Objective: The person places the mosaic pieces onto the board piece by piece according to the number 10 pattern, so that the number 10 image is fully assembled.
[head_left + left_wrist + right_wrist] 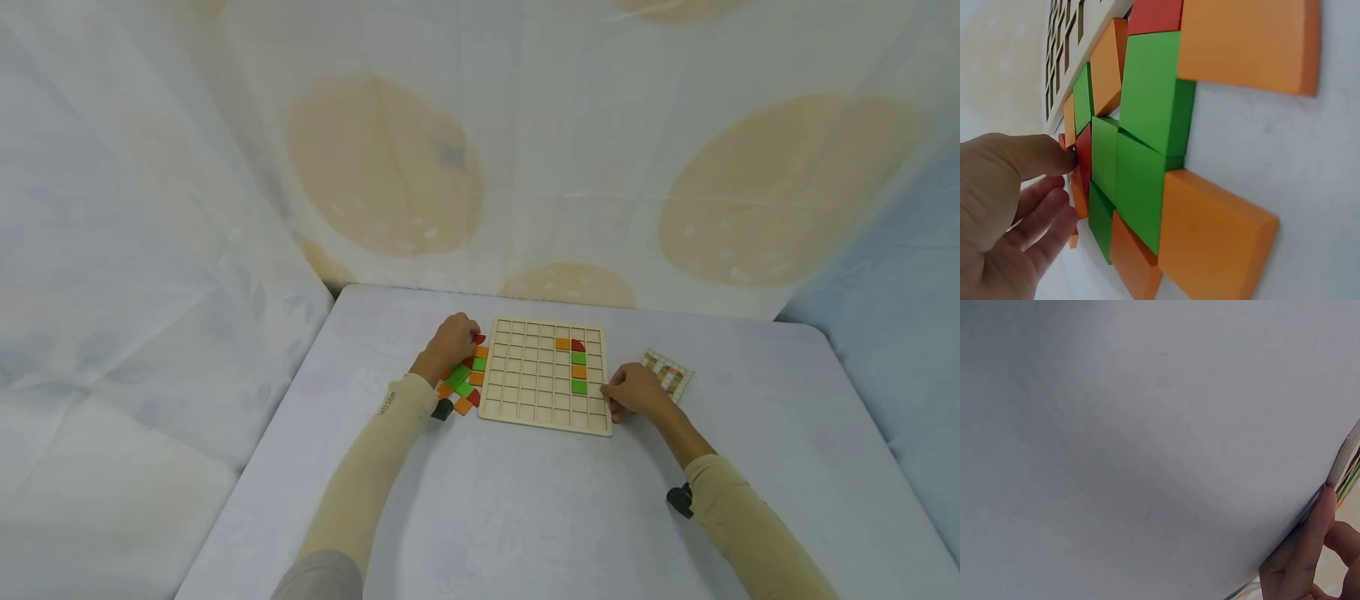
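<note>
A wooden grid board point(525, 392) lies mid-table. Its right columns hold an orange tile point(562, 342), a red quarter-round tile point(577, 344) and a green, orange, green run point(578, 372) below. A pile of loose tiles point(463, 383) sits left of the board, seen close as green point(1147, 119), orange point(1210, 244) and red pieces. My left hand point(452, 340) is on the pile's far end, its thumb point(1035, 156) and curled fingers pinching a red tile point(1084, 153). My right hand point(636, 392) rests loosely at the board's right edge point(1344, 456), one finger point(1310, 544) touching it.
A small pattern card point(671, 372) lies just right of my right hand. The pale table point(525, 517) has rounded corners, and draped cloth point(480, 167) hangs behind it and on both sides. Both forearms reach in from the near edge.
</note>
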